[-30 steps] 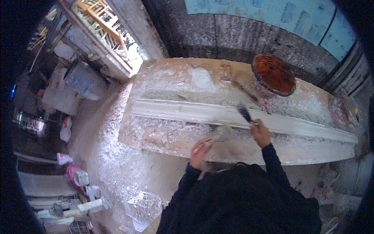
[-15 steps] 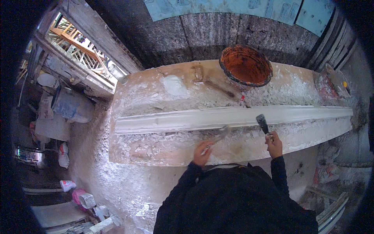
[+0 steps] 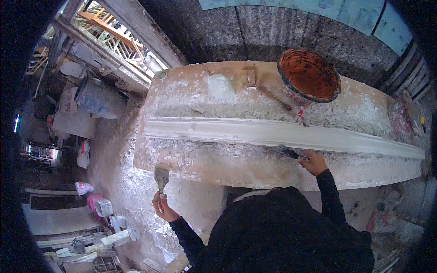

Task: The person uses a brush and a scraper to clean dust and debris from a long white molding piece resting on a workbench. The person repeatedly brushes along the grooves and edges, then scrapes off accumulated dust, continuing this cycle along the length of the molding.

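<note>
A long white plaster moulding (image 3: 218,130) lies lengthwise along the worktable (image 3: 182,159), whose surface is caked with plaster. My left hand (image 3: 165,208) is closed round the handle of a putty knife (image 3: 161,176); its broad blade points away from me, over the table's near left edge. In my right hand (image 3: 313,163) is a scraper (image 3: 288,152) with a dark handle. Its dark blade points left, beside the moulding's near edge among plaster crumbs. Whether the blade touches the table I cannot tell.
An orange-lined bucket (image 3: 309,76) stands at the table's back. Left of it are a white plaster lump (image 3: 221,86), a small block (image 3: 249,76) and a brush-like tool (image 3: 275,98). A blue drum (image 3: 101,98) stands off left, with buckets and boards (image 3: 104,241) at lower left.
My left hand has swung left with the putty knife, away from the moulding to beyond the table edge. My right hand has tilted the scraper leftward and lowered it beside the moulding. The view has shifted.
</note>
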`<action>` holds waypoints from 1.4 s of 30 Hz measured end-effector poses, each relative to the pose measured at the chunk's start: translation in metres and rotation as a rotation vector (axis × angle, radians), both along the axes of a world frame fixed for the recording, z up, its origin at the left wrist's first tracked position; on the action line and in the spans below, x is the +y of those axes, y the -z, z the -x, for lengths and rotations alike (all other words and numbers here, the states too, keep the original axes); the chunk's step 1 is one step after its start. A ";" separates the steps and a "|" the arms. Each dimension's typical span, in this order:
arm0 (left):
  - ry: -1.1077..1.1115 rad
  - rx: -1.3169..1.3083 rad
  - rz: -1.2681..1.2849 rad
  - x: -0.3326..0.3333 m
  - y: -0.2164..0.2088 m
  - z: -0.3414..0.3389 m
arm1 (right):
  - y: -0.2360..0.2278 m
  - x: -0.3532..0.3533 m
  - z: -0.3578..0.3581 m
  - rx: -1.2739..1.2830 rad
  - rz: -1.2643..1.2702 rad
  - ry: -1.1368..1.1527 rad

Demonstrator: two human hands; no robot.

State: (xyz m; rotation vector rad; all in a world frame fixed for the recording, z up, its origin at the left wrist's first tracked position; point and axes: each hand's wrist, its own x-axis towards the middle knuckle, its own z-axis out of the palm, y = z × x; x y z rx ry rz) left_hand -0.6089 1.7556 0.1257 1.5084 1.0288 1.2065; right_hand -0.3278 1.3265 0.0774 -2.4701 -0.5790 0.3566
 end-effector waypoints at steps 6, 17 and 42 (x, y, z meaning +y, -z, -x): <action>0.099 -0.015 0.100 -0.019 0.024 -0.005 | -0.010 0.079 0.002 0.046 0.004 -0.068; 0.250 -0.095 0.126 0.042 0.010 -0.027 | -0.014 0.252 0.015 0.134 0.091 -0.225; 0.870 -0.119 0.304 0.188 0.034 -0.048 | -0.042 0.417 0.054 0.021 -0.017 -0.101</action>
